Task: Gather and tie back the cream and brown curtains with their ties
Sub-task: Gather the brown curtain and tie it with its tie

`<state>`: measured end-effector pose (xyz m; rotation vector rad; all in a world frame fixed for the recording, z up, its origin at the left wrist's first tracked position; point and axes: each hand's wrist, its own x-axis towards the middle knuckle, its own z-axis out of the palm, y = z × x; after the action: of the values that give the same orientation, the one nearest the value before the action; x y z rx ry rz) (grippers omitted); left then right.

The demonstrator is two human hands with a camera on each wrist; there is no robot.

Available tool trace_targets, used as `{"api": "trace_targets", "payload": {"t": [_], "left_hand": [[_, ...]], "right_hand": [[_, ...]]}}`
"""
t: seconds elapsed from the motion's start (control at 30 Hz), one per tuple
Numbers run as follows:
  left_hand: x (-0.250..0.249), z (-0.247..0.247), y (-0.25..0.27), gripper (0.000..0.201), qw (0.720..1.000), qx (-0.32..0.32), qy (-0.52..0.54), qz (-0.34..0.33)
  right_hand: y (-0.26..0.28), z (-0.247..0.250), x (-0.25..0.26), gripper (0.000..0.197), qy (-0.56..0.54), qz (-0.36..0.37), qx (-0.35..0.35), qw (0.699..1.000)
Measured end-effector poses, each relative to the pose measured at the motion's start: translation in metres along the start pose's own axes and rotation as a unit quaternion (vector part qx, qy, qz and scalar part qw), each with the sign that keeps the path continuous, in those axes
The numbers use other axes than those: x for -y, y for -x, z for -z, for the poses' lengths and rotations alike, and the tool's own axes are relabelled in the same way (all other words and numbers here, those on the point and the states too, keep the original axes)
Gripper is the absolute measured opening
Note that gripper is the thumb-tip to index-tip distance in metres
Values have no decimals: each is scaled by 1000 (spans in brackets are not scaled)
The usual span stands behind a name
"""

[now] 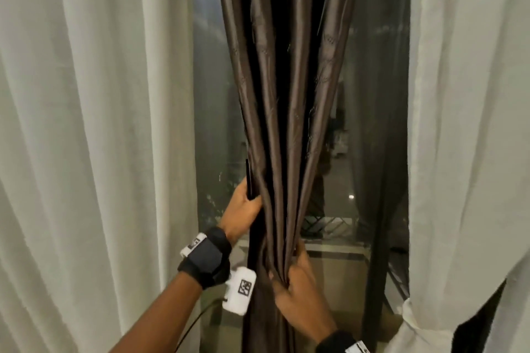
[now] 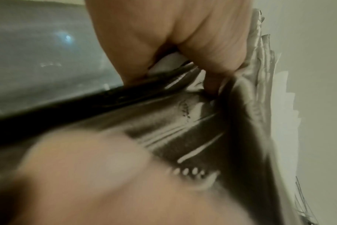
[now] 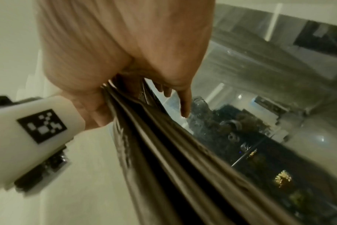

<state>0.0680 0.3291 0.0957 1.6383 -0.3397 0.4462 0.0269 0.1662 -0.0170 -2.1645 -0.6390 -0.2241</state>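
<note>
The brown satin curtain [image 1: 286,94] hangs in the middle, bunched into narrow folds in front of the window. My left hand [image 1: 243,203] grips its left edge at about waist height, fingers wrapped behind the fabric. Lower down, my right hand [image 1: 295,275] holds the gathered folds, thumb in front. In the left wrist view my left hand [image 2: 173,38] pinches the shiny folds [image 2: 183,121]. In the right wrist view my right hand [image 3: 125,45] clasps the bundle [image 3: 164,152], fingertips showing behind it. Cream curtains hang at the left [image 1: 86,123] and right [image 1: 470,123]. No brown tie is in view.
The dark window glass [image 1: 372,123] shows on both sides of the brown curtain. At the lower right the cream curtain is drawn in by a cream band [image 1: 413,318]. The left wrist's white camera unit [image 1: 239,291] sits close to the bundle.
</note>
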Motion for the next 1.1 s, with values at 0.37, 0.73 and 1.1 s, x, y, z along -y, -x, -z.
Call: {"api": "trace_targets", "payload": {"t": [0.37,0.73,1.1], "left_hand": [[-49,-14,-15,40,985,-110,-62,-120],[-66,-2,1,27,991,-91,84,58],[-72,-21,1,26,990,-127,-64,-3]], "right_hand": [[-67,82,78,91,-58,109,-91,988],[-42,92,104,20,-311,125,-33,942],[-57,101,131,103,-389,-14,-16,921]]}}
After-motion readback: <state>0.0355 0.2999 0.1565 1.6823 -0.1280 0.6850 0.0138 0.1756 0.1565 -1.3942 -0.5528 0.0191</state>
